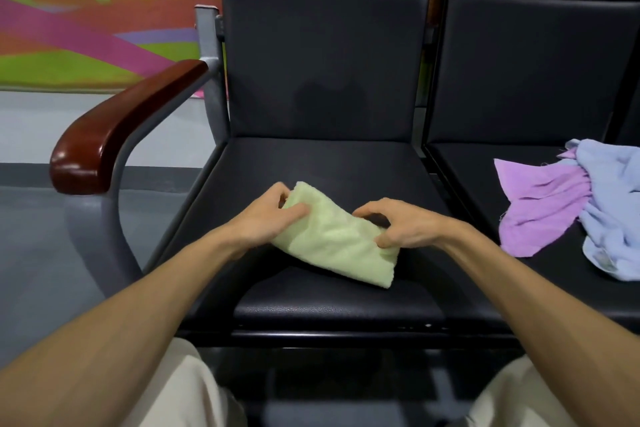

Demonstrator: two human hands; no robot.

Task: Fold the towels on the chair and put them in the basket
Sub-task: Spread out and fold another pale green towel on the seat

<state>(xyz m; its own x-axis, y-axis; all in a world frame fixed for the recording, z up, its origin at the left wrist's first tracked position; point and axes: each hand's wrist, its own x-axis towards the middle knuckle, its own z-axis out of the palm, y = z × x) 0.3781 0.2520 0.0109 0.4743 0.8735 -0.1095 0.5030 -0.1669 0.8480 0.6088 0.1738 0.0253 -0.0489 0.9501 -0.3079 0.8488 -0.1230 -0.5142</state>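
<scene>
While the black chair (311, 166) fills the middle of the frame from top to bottom, a second black chair (540, 62) of the same kind stands just beside it on the right, cut off by the frame edge. A colourful mural (86, 10) of orange buildings, pink bands and green fields covers the wall at upper left, above a grey floor (34, 236). A glossy brown wooden armrest (121, 125) on a grey metal frame curves down the left side of the middle chair. Pale trousers (180, 392) show at the bottom corners.

On the seat of the right chair, a crumpled blue towel (609, 211) lies at the right edge of the frame, partly over a purple towel (540, 204) that spreads toward the centre. The two touch and are unfolded.

A folded light green towel (332, 239) sits over the front half of the middle seat, slanting from upper left to lower right, well apart from the other two. Both bare forearms reach in from the bottom corners. The left hand (266, 218) grips the towel's upper left end, fingers curled behind it and thumb on top. The right hand (398, 225) pinches the towel's right edge between thumb and bent fingers. Nothing lies between the hands and the towel.
</scene>
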